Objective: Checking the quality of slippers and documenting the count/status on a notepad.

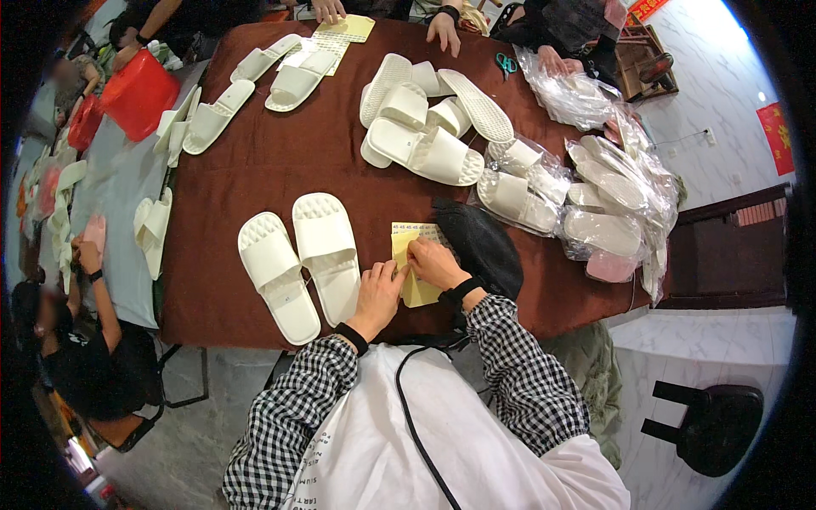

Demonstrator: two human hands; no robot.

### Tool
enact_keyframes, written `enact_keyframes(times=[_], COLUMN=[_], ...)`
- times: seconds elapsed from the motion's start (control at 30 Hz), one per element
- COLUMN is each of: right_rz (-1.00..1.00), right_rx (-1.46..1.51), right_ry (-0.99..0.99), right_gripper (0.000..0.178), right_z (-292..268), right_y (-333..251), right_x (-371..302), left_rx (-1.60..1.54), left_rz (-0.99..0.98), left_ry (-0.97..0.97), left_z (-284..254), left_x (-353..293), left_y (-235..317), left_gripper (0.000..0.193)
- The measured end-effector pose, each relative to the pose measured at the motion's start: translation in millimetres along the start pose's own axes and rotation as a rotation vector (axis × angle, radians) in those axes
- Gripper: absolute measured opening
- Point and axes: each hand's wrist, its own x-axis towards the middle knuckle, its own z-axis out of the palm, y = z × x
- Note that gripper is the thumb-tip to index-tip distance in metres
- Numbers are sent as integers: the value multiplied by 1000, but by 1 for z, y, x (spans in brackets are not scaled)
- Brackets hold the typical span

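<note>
Both my hands meet over a yellow-backed sticker sheet (pixel 422 293) near the table's front edge. My left hand (pixel 378 296) is closed, its fingertips pinching at the sheet's left side. Thumb and fingers of my right hand (pixel 437 263) pinch the sheet from the right; whether a single sticker is between them is too small to tell. Just left of my hands lie a white slipper (pixel 329 255) and its mate, another white slipper (pixel 279 280), side by side with soles down. The outer one bears a small label on its insole. A black cloth item (pixel 480 248) rests beside my right hand.
A heap of white slippers (pixel 425 153) lies ahead, with plastic-wrapped slippers (pixel 608 221) to the right. Teal scissors (pixel 506 66) are at the far edge. Co-workers' hands (pixel 444 32) reach in from across the brown-covered table (pixel 229 183). A red bucket (pixel 140 93) stands on the left table.
</note>
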Motion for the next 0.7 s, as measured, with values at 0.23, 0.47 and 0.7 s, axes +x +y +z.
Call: enact_keyframes(times=[0.23, 0.47, 0.7], right_rz=[94, 67, 91], right_rx=[82, 114, 136], right_ry=[7, 16, 222], right_gripper=[13, 13, 9], right_z=[-4, -1, -2], right_y=[-4, -1, -10], right_x=[-2, -3, -34], left_rx=[101, 458, 439], left_rz=[43, 260, 283], left_ry=[-62, -191, -157], left_z=[0, -3, 2], left_x=[3, 5, 8], left_y=[-2, 2, -2], left_gripper=[53, 34, 37])
